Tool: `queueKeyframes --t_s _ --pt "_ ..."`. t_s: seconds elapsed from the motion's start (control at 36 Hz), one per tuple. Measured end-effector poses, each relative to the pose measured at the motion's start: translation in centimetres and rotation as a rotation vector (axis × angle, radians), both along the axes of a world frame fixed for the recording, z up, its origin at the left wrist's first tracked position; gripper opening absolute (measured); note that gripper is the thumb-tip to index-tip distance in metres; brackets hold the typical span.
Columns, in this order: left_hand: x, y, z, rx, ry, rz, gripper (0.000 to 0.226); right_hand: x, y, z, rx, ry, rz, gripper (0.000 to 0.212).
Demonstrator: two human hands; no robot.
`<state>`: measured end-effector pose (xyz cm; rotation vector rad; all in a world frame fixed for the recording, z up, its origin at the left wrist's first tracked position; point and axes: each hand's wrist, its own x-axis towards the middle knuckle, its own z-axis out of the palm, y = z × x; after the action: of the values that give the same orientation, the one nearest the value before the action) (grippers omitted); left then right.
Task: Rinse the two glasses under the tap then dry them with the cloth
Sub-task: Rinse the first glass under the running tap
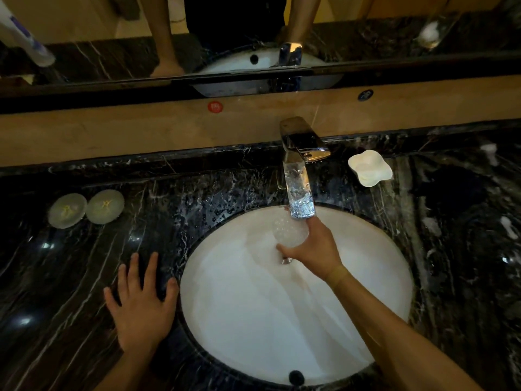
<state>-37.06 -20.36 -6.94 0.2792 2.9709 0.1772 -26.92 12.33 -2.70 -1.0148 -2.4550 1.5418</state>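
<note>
White oval sink (242, 320) sits centre-right of the frame, set into a black marble tabletop (70, 263); water sheets across its basin, drain hidden, dark overflow hole at the lower rim. Clear glass (290, 234) is inside the sink, upper centre, directly below the tap (303, 165) spout. Glass is tilted with its mouth up toward the stream; water froths inside it, stream hits it from above. Glass looks transparent, round-bodied; outline partly lost in foam and glare, so shape below the hand is unclear.

Right hand (315, 249) comes in from lower right, fingers and thumb wrapped around the glass. Left hand (142, 300) lies flat on the tabletop just left of the sink rim, fingers spread and straight, holding nothing.

Around: two round pale coasters (86, 210) side by side at mid left of the tabletop, touching or nearly so. White lobed soap dish (370, 167) right of the tap, well apart from the sink. Water droplets spatter the tabletop left of the tap. Mirror (112, 38) across the top of the frame. Nothing blocks the glass except the right hand and the foam.
</note>
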Motion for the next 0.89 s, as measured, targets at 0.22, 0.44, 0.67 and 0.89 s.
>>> queueKeyframes --t_s 0.22,0.44,0.67,0.89 --pt "-0.1 0.0 0.1 0.004 -0.003 -0.002 0.076 1.2 1.7 0.9 0.14 -0.059 -0.031 0.085" --pt "0.0 0.1 0.2 0.01 -0.003 -0.003 0.075 2.2 3.4 0.7 -0.239 -0.122 0.095 0.078" --pt "0.0 0.0 0.2 0.011 0.0 -0.004 0.076 -0.2 0.4 0.6 -0.15 0.024 -0.01 0.07" --pt "0.0 -0.1 -0.1 0.015 -0.003 -0.008 0.075 -0.4 -0.9 1.0 0.254 0.052 -0.12 0.072"
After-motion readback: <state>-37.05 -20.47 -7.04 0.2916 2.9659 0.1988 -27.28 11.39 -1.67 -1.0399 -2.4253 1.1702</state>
